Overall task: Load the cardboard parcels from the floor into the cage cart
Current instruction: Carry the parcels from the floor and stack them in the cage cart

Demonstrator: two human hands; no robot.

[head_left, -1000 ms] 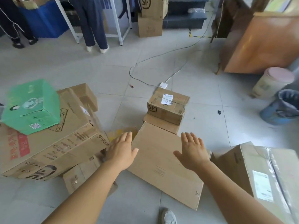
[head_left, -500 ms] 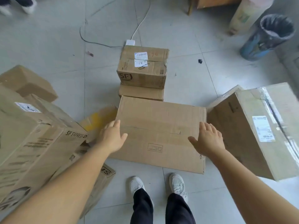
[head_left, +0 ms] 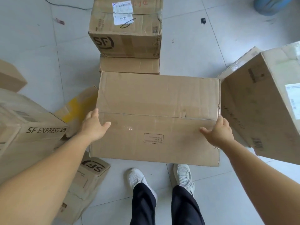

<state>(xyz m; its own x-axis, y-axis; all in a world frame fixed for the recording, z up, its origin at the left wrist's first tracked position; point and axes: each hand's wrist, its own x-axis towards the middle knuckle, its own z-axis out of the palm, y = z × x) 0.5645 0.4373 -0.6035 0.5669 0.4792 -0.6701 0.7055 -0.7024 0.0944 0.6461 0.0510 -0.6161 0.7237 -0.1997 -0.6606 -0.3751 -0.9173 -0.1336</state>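
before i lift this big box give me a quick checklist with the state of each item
1. Left hand on the left edge of the big box: ok.
2. Right hand on its right edge: ok.
3. Fingers under the bottom: cannot tell, they wrap over the sides out of sight.
4. Top seam taped shut: ok.
5. Nothing stacked on it: ok; the SF box sits on another box behind it.
6. Clear on the right: not ok, the tilted box crowds that side.

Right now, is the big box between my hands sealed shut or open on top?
Sealed shut. The big box has both top flaps lying flat, meeting at a centre seam covered by clear tape. The left hand and right hand grip its sides.
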